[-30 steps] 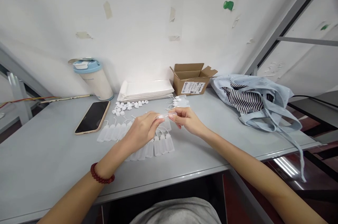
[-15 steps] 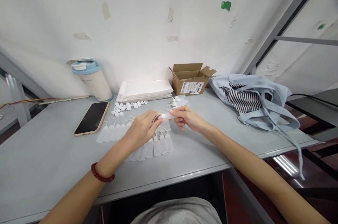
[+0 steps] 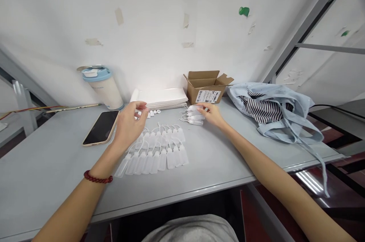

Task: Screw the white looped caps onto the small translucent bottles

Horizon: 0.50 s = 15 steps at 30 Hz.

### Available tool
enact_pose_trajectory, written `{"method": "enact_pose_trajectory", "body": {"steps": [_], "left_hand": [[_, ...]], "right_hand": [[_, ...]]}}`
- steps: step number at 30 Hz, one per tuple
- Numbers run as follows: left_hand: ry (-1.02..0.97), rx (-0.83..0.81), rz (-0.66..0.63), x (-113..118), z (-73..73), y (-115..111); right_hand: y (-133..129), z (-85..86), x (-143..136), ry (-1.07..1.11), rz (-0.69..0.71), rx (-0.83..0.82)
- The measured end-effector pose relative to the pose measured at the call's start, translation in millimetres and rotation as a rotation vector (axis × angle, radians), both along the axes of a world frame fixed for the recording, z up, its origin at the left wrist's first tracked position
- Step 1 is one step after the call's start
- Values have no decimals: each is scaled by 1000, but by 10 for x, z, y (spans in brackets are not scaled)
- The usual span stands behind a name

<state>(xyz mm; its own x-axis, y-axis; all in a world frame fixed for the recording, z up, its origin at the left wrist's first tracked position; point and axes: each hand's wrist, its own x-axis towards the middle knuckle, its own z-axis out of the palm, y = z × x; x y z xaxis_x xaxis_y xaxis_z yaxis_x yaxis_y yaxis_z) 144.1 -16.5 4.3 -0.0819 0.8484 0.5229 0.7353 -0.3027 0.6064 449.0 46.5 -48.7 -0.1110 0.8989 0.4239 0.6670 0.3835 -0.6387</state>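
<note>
My left hand (image 3: pixel 129 124) hovers over a pile of small white caps (image 3: pixel 152 113), thumb and fingers apart; it covers part of the pile. My right hand (image 3: pixel 211 114) has its fingertips on the base end of a small translucent plastic bottle (image 3: pixel 194 108), at the top of a short stack of capped bottles (image 3: pixel 195 122) lying on their sides. Nearer to me, two rows of similar bottles lie on the table, a back row (image 3: pixel 164 137) and a front row (image 3: pixel 151 162), each bottle with a thin white tube or loop at its neck.
A phone (image 3: pixel 101 128) and a tumbler (image 3: pixel 107 91) are on the left of the grey table (image 3: pixel 211 162). Along the wall are a stack of white sheets (image 3: pixel 165 97) and an open cardboard box (image 3: pixel 208 95). A light blue bag (image 3: pixel 273 109) lies at the right.
My hands have parted. The right one has carried the bottle from between them to the stack on the right; the left one has let go and moved left to the caps.
</note>
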Motion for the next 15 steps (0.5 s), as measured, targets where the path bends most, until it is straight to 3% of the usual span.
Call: {"method": "enact_pose_trajectory", "body": {"steps": [10, 15], "left_hand": [[28, -56, 151, -406, -17, 244], [171, -143, 118, -584, -94, 359]], "right_hand": [[-7, 12, 22, -159, 5, 115], [-121, 103, -52, -157, 20, 235]]}}
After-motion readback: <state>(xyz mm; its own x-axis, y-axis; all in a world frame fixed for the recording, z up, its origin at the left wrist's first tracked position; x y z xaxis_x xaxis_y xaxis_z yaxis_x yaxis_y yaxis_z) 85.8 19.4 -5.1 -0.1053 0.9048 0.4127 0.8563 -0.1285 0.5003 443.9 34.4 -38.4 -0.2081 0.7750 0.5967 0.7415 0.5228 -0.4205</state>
